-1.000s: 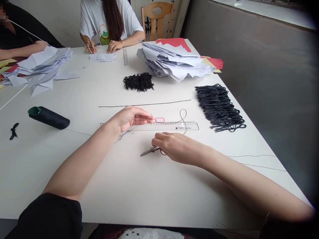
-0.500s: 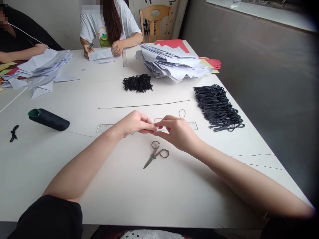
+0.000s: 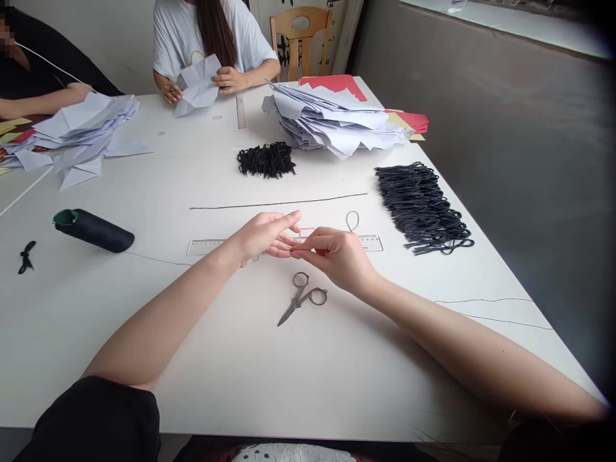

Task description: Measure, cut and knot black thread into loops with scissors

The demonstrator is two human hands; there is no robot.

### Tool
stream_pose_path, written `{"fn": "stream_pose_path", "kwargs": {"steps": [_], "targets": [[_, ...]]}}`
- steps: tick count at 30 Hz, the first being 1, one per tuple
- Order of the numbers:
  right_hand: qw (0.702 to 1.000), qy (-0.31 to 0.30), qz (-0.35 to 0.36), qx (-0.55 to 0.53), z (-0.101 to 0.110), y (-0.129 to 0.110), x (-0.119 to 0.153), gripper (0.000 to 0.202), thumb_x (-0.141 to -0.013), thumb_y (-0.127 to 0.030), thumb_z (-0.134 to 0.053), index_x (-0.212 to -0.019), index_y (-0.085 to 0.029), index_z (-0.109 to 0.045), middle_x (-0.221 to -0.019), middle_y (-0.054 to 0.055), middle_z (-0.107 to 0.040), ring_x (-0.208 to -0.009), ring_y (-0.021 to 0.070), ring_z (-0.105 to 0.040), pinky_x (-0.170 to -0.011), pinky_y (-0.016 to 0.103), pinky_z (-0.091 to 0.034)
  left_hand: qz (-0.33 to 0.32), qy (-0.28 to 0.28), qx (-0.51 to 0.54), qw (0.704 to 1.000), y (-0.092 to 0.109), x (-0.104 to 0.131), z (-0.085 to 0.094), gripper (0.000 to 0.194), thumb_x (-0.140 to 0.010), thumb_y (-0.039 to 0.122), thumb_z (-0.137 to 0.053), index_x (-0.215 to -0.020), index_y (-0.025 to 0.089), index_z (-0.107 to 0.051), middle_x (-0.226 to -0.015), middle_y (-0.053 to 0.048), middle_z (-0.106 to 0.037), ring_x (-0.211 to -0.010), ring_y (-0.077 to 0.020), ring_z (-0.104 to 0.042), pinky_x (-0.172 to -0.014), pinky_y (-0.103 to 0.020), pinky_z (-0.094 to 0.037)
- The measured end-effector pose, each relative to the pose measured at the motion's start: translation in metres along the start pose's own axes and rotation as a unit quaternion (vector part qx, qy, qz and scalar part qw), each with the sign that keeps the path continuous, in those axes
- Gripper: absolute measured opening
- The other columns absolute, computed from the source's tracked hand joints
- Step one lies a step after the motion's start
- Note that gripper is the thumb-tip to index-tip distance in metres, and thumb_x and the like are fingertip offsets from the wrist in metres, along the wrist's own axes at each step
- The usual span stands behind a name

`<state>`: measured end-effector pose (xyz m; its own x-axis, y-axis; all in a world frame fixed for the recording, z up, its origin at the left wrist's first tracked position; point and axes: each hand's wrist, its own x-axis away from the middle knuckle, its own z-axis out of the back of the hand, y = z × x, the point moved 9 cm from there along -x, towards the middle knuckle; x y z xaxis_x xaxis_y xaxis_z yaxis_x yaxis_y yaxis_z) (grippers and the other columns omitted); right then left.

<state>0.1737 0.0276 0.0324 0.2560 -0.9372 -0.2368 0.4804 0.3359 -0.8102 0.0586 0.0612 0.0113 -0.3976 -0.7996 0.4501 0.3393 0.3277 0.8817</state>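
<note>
My right hand (image 3: 344, 256) is closed in a pinch, thumb against index finger, on a thin dark thread too fine to follow between the fingertips. Touching or almost touching those fingertips are the fingers of my left hand (image 3: 267, 237), which is open with its thumb lifted away. Dark thread (image 3: 158, 260) runs from a black spool (image 3: 99, 231) toward my left hand, and a tiny loop shows under it. Both hands are over a clear ruler (image 3: 370, 242), partly covering it. Below them lie small metal scissors (image 3: 301, 298), blades spread.
Beyond the ruler lie a straight dark cord (image 3: 279, 201) and a thread loop (image 3: 353, 221). Bundles of black looped cords (image 3: 418, 205) sit at right, another bundle (image 3: 267, 160) farther back. Paper piles (image 3: 332, 122) stand behind. Across the table a person (image 3: 212, 70) handles folded paper.
My left thumb has lifted off the pinch and its fingers have spread. My right hand stays pinched in nearly the same place. Across the table, the person has raised and turned the paper.
</note>
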Motion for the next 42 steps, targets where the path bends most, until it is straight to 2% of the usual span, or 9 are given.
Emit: {"fn": "stream_pose_path", "kwargs": {"steps": [9, 14, 19, 21, 23, 28, 34, 37, 42], "targets": [[0.992, -0.010, 0.081, 0.094, -0.012, -0.006, 0.005, 0.017, -0.089, -0.020, -0.059, -0.092, -0.020, -0.076, -0.077, 0.003, -0.067, -0.063, 0.0112, -0.054, -0.058, 0.025, -0.040, 0.014, -0.023, -0.008, 1.000, -0.005, -0.001, -0.004, 0.059, -0.076, 0.070, -0.058, -0.104, 0.018, -0.062, -0.105, -0.016, -0.071, -0.092, -0.0272, -0.070, -0.083, -0.037, -0.052], [0.972, -0.021, 0.130, 0.194, -0.019, -0.007, 0.007, 0.023, -0.091, -0.018, -0.052, -0.097, -0.020, -0.074, -0.077, 0.004, -0.068, -0.065, 0.0130, -0.056, -0.055, 0.025, -0.037, 0.012, -0.072, 0.007, 0.997, -0.010, -0.003, -0.008, 0.054, -0.079, 0.065, -0.059, -0.110, 0.021, -0.062, -0.114, -0.013, -0.069, -0.099, -0.0254, -0.068, -0.092, -0.039, -0.049], [0.940, -0.047, 0.187, 0.283, -0.024, -0.013, 0.011, 0.027, -0.092, -0.018, -0.046, -0.090, -0.017, -0.073, -0.077, 0.007, -0.067, -0.065, 0.0146, -0.056, -0.057, 0.028, -0.036, 0.010, -0.119, 0.054, 0.991, -0.006, -0.001, -0.015, 0.048, -0.083, 0.061, -0.058, -0.105, 0.018, -0.064, -0.121, -0.014, -0.066, -0.098, -0.0242, -0.068, -0.094, -0.039, -0.048], [0.934, -0.047, 0.197, 0.294, -0.022, -0.016, 0.011, 0.027, -0.093, -0.020, -0.045, -0.090, -0.016, -0.072, -0.077, 0.007, -0.067, -0.066, 0.0150, -0.056, -0.056, 0.027, -0.036, 0.010, -0.135, 0.049, 0.990, -0.003, 0.002, -0.016, 0.046, -0.083, 0.059, -0.059, -0.106, 0.020, -0.066, -0.121, -0.012, -0.067, -0.100, -0.0231, -0.067, -0.096, -0.038, -0.048], [0.942, -0.012, 0.195, 0.274, -0.012, -0.019, 0.009, 0.025, -0.092, -0.021, -0.047, -0.092, -0.017, -0.072, -0.077, 0.006, -0.068, -0.067, 0.0146, -0.058, -0.054, 0.026, -0.035, 0.001, -0.144, 0.007, 0.990, 0.001, 0.005, -0.013, 0.043, -0.081, 0.055, -0.064, -0.107, 0.021, -0.070, -0.118, -0.009, -0.068, -0.105, -0.0226, -0.066, -0.097, -0.036, -0.048], [0.973, 0.095, 0.145, 0.151, 0.023, -0.018, 0.000, 0.017, -0.086, -0.020, -0.058, -0.082, -0.019, -0.074, -0.074, 0.002, -0.069, -0.055, 0.0090, -0.053, -0.053, 0.023, -0.039, -0.017, -0.083, -0.145, 0.986, 0.012, 0.011, 0.012, 0.031, -0.069, 0.038, -0.078, -0.095, 0.022, -0.076, -0.095, -0.005, -0.075, -0.099, -0.0226, -0.068, -0.093, -0.033, -0.051], [0.995, 0.091, 0.021, 0.024, 0.042, -0.006, -0.011, 0.013, -0.082, -0.026, -0.065, -0.078, -0.018, -0.075, -0.072, 0.003, -0.069, -0.056, 0.0104, -0.052, -0.054, 0.025, -0.039, -0.037, -0.015, -0.134, 0.990, 0.020, 0.013, 0.025, 0.027, -0.067, 0.041, -0.079, -0.081, 0.018, -0.076, -0.080, -0.008, -0.074, -0.082, -0.0213, -0.070, -0.078, -0.031, -0.056], [0.990, 0.085, -0.063, -0.093, 0.041, 0.010, -0.013, 0.020, -0.078, -0.037, -0.069, -0.075, -0.018, -0.075, -0.070, 0.004, -0.069, -0.053, 0.0102, -0.048, -0.050, 0.026, -0.036, -0.070, 0.012, -0.100, 0.992, 0.026, 0.011, 0.026, 0.028, -0.068, 0.043, -0.078, -0.077, 0.017, -0.074, -0.081, -0.008, -0.074, -0.080, -0.0209, -0.070, -0.071, -0.030, -0.055], [0.945, 0.049, -0.192, -0.260, 0.017, 0.039, -0.008, 0.033, -0.067, -0.049, -0.077, -0.075, -0.017, -0.076, -0.063, 0.002, -0.061, -0.053, 0.0084, -0.039, -0.050, 0.027, -0.031, -0.107, 0.049, -0.064, 0.991, 0.029, 0.006, 0.031, 0.029, -0.070, 0.045, -0.076, -0.078, 0.017, -0.073, -0.088, -0.009, -0.072, -0.082, -0.0200, -0.067, -0.064, -0.028, -0.048]]}}
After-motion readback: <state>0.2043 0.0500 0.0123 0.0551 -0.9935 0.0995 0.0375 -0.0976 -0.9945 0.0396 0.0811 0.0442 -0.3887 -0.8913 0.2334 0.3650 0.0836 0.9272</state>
